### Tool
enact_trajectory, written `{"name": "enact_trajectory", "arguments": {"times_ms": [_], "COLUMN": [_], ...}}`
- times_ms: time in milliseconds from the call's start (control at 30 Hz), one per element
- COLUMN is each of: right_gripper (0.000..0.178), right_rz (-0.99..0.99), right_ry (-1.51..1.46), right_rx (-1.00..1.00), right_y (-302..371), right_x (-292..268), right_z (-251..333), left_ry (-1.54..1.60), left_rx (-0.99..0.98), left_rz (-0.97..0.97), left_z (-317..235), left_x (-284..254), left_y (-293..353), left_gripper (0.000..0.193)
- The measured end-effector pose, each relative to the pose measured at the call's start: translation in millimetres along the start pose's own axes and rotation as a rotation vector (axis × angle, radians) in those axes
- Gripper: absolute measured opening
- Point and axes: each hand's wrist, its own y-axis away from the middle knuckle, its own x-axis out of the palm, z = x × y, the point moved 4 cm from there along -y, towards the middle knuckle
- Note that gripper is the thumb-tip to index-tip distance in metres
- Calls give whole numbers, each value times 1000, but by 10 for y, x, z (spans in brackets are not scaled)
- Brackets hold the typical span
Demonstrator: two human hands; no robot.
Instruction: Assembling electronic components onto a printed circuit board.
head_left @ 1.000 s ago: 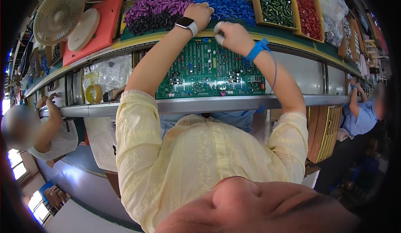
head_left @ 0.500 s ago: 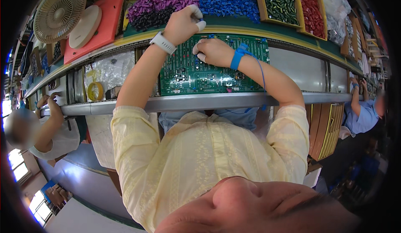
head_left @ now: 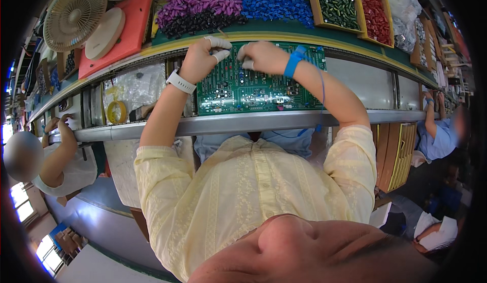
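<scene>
A green circuit board [head_left: 243, 100] dotted with small parts lies across the rails in front of me. Over its far left edge, my left hand [head_left: 203, 59] curls its thumb and forefinger toward each other, white covers on the fingertips. What they hold, if anything, is too small to make out. Close by on the right, my right hand [head_left: 265, 58] is above the board's far half, fingers bent down in a pinch. Its fingertips also wear pale covers, and whatever is between them is hidden. A white watch [head_left: 181, 81] circles my left wrist; a blue strap [head_left: 292, 64] with a cord circles my right.
Beyond the board lie heaps of purple parts [head_left: 200, 3], black parts [head_left: 185, 24] and blue parts [head_left: 276, 5]. Boxes hold green parts [head_left: 335, 4] and red parts [head_left: 375, 16]. At left are a fan [head_left: 76, 13] and a yellow tape roll [head_left: 116, 111]. People work on both sides.
My left hand has come back from the edge of the purple and blue heaps, down and left to the board. My right hand has shifted slightly right and up.
</scene>
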Motion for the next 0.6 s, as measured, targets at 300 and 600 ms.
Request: {"name": "enact_trajectory", "arguments": {"times_ms": [300, 600], "right_gripper": [18, 11], "right_rz": [-482, -429], "right_ry": [483, 451], "right_rx": [174, 215], "right_y": [-142, -36], "right_x": [-553, -505], "right_z": [-945, -814], "left_ry": [-266, -460], "left_rx": [-54, 139], "left_rz": [134, 180], "left_z": [-130, -44], "left_x": [185, 320], "left_y": [88, 75], "left_gripper": [13, 9]}}
